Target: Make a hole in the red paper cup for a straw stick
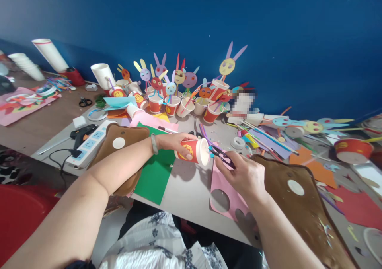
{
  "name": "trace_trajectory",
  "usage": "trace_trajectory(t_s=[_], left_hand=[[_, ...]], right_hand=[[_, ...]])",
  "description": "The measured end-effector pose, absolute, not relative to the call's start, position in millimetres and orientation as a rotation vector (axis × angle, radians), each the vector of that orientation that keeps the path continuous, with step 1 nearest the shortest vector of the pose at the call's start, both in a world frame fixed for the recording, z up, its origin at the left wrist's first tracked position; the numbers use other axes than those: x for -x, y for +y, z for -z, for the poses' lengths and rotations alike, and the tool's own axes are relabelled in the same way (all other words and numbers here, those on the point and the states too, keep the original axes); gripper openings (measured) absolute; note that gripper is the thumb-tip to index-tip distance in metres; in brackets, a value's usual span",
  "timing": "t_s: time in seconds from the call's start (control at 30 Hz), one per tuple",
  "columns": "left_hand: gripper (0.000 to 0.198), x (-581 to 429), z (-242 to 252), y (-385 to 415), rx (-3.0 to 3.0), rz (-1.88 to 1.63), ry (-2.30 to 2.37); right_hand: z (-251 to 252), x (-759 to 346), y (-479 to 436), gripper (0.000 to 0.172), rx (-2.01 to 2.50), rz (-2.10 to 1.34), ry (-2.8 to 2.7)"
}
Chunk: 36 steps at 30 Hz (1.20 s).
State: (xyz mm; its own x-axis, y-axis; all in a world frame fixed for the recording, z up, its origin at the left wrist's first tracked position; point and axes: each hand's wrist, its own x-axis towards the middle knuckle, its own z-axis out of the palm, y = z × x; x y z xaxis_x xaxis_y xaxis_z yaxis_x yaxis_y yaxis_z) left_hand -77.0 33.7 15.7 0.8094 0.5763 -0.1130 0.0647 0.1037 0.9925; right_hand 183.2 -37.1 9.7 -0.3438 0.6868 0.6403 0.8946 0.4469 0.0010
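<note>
My left hand (179, 141) is closed around a red and white paper cup (193, 153) with a yellow round print. The cup lies on its side in the air, its white round end facing right. My right hand (243, 171) grips a slim dark utility knife (222, 156), with blue showing near its front end. That front end is close to the cup's white end; I cannot tell whether they touch. Below the hands lie a green sheet (153, 177) and a pink sheet (219, 181) with round holes cut in it.
Along the blue wall stand several paper cups with rabbit-faced figures (170, 88). A glue gun (82, 131) and a power strip (89, 143) are at the left. Brown pads (286, 205) flank the work area. Tape (238, 143), pencils and paper scraps lie at the right.
</note>
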Motion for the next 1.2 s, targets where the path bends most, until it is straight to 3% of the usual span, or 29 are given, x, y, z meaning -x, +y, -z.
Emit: trace_trajectory(t_s=[0.37,1.2], left_hand=[[0.064,79.2,-16.0,33.5,-1.440,-0.374,0.531],[0.060,81.9,-11.6,36.3,-1.448,-0.310,0.532]], right_hand=[[-11.5,-183.2,-37.3,0.032,1.155,0.738,-2.277],[-9.6,-181.2,-39.0,0.035,1.077,0.681,-2.389]])
